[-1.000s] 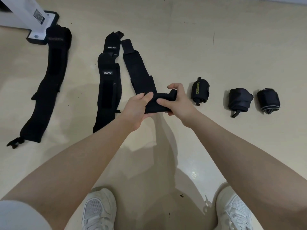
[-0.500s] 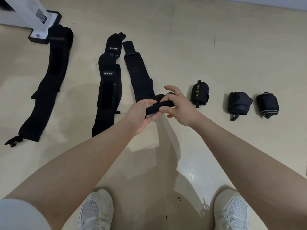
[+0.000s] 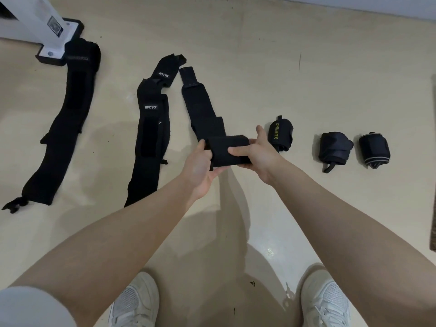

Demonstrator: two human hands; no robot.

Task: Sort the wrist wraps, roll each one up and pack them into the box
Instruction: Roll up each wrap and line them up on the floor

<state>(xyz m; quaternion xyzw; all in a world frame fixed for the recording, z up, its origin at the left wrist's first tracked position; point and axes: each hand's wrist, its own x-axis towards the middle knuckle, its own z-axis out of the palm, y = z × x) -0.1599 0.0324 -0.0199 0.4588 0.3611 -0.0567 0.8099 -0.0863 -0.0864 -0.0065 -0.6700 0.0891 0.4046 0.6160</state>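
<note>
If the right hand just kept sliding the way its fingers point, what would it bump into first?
The right hand points leftward along the half-rolled wrap it holds, so it would likely meet the left hand first, gripping the roll's other end. Depth is hard to judge.

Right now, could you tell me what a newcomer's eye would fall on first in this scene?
First, the two bare hands at centre: the left hand and right hand both hold the half-rolled black wrap, whose unrolled tail runs away up the floor. To the right, three finished rolls lie in a row, the nearest marked XUEYING. To the left, long unrolled wraps lie flat on the pale floor.
</note>
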